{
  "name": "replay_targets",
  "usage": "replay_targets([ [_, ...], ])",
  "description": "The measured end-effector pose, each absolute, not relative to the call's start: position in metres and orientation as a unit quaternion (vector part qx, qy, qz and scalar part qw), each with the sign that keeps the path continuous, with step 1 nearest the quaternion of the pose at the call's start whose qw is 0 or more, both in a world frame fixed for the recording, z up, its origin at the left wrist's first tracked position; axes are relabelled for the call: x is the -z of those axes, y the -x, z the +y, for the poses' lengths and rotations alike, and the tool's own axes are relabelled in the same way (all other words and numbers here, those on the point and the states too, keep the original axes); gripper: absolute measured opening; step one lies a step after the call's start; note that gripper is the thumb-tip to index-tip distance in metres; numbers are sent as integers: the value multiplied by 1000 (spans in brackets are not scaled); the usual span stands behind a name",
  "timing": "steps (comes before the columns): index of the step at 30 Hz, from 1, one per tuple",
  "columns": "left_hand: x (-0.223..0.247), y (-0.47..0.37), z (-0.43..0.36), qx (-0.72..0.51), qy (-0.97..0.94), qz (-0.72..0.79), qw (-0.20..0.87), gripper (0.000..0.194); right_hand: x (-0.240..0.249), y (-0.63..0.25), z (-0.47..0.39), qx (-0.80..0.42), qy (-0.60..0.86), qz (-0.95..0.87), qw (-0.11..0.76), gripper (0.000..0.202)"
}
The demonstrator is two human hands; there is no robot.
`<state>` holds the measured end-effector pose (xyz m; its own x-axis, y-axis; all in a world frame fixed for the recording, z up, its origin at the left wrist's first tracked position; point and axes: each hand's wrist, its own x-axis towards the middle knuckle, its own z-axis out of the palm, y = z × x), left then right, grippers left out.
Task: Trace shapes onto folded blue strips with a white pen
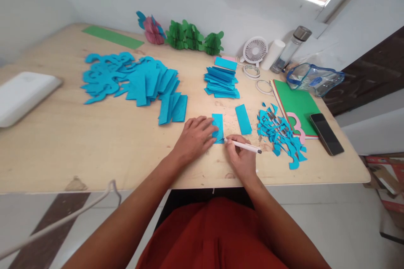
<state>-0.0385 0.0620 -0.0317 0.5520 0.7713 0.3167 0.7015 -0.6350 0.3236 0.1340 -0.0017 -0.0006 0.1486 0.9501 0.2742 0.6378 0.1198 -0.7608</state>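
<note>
A small blue paper rectangle (pixel 218 118) lies on the table in front of me. My left hand (pixel 197 134) rests flat on its left part, fingers stretched out and partly covering it. My right hand (pixel 242 157) is closed around a white pen (pixel 244 146) with a dark end. The pen's tip touches or hovers just over the paper's lower right corner; I cannot tell which. Just right of it lies another blue paper strip (pixel 243 119). Folded blue pieces (pixel 179 108) lie beyond my left hand.
Blue cut-out shapes (pixel 107 73) spread at the left, a stack of blue strips (pixel 221 82) behind the paper. At the right are blue scraps (pixel 280 132), a green folder (pixel 298 101), a phone (pixel 326 133) and a pink cut-out (pixel 296 124). A small fan (pixel 255 50) and bottle (pixel 290 50) stand behind.
</note>
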Motion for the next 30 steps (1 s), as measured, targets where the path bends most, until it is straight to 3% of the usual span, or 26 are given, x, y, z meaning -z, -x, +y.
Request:
replay_targets([
  [21,30,38,62,-224,-877,418,76,26,1,-135,-2,-173,599,-635,455,21],
  [30,33,38,62,-238,-866,429,99,29,12,-138,-1,-119,558,-727,382,28],
])
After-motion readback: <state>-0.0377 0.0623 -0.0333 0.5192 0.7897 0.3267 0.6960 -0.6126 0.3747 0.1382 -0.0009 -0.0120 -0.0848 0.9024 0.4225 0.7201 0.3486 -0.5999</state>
